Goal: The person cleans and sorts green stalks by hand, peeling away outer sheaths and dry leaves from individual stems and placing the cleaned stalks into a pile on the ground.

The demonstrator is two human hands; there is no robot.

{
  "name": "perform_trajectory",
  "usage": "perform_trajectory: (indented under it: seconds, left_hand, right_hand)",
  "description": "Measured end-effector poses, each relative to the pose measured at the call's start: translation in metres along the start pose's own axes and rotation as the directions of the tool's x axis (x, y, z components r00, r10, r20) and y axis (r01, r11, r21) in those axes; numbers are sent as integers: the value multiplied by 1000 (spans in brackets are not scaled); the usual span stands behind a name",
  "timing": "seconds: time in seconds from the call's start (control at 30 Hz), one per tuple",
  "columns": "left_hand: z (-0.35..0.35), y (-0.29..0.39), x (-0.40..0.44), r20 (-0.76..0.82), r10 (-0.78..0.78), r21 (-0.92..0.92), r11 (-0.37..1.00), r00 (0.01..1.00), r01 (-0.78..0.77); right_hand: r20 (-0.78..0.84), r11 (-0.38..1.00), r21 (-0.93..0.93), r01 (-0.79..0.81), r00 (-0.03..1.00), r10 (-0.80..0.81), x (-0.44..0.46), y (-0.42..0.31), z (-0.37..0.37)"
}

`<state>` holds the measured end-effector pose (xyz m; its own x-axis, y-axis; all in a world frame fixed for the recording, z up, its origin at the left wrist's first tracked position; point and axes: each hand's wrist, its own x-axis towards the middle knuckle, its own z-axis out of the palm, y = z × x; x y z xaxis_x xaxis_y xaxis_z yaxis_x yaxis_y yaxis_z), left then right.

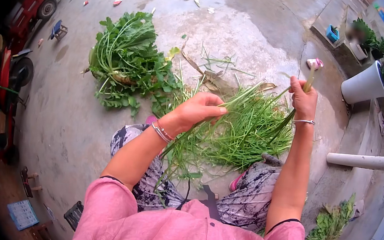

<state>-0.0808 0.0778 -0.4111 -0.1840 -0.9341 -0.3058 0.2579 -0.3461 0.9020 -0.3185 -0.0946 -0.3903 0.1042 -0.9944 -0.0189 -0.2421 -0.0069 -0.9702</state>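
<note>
My left hand [200, 110], with bracelets at the wrist, is closed around thin green stalks that hang down toward my lap. My right hand [304, 98] is raised at the right, its fingers wrapped round the pale end of a few long stalks whose dark leaves droop below it. Beneath and between both hands, a loose pile of long green stalks [252, 137] lies on the ground in front of my knees. Left of the pile sits a big heap of leafy greens [132, 60]. Dry brown leaves [213, 80] and cut bits lie just beyond the pile.
A white bucket [365, 83] lies tilted at the right, near potted plants and a blue planter [332, 33]. A pale pipe [363, 161] and wilted greens [330, 228] are lower right. Red vehicles [33, 0] and a small stool [59, 31] stand left.
</note>
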Motion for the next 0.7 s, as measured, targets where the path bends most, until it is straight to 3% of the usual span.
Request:
perform_trajectory:
  seconds: [0.1,0.17,0.23,0.3,0.37,0.5,0.7]
  left_hand:
    - [-1,0,-2,-6,-21,-73,997,1000,21]
    - [-2,0,-3,-23,-37,-133,991,999,33]
    - [-2,1,-2,9,-39,-198,979,999,40]
    - [0,3,-1,4,-51,-202,978,999,50]
    - [1,3,0,6,-58,-204,977,998,58]
    - [2,-3,6,45,-47,-190,980,998,55]
    - [4,2,3,68,-69,-320,944,995,87]
  right_hand:
    - [52,992,112,-57,997,51,-1,-1,-5]
    - [128,994,51,-95,988,88,-7,-4,6]
    - [313,983,-157,-97,939,143,-25,-18,24]
    - [470,987,-97,-129,868,159,-33,-21,37]
    - [521,983,-74,-171,833,184,-46,-30,53]
    - [572,956,78,-281,798,188,-60,-34,68]
    - [493,902,308,-303,862,121,-45,-21,55]
